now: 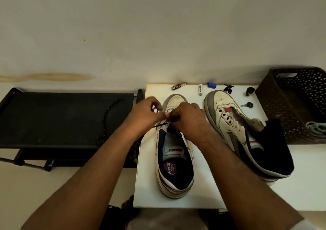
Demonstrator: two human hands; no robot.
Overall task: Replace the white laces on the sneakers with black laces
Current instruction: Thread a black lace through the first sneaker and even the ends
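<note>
Two worn white sneakers stand on a small white table [208,191]. Over the left sneaker [173,161] both my hands meet at the eyelets. My left hand [147,111] pinches a black lace [161,124] that runs out to the left of the shoe. My right hand [187,116] pinches the same lace at the tongue; its fingers hide the eyelets. The right sneaker [234,124] lies tilted with bare eyelets and no lace. A second black lace [105,117] lies on the black rack to the left. White laces [316,126] lie in the brown basket.
A black rack [53,117] stands left of the table. A brown perforated basket [278,106] stands at the right. Along the table's far edge lie a nail clipper [178,85], a battery [200,89], a blue cap [211,85], small black figures [228,88] and a key [247,104].
</note>
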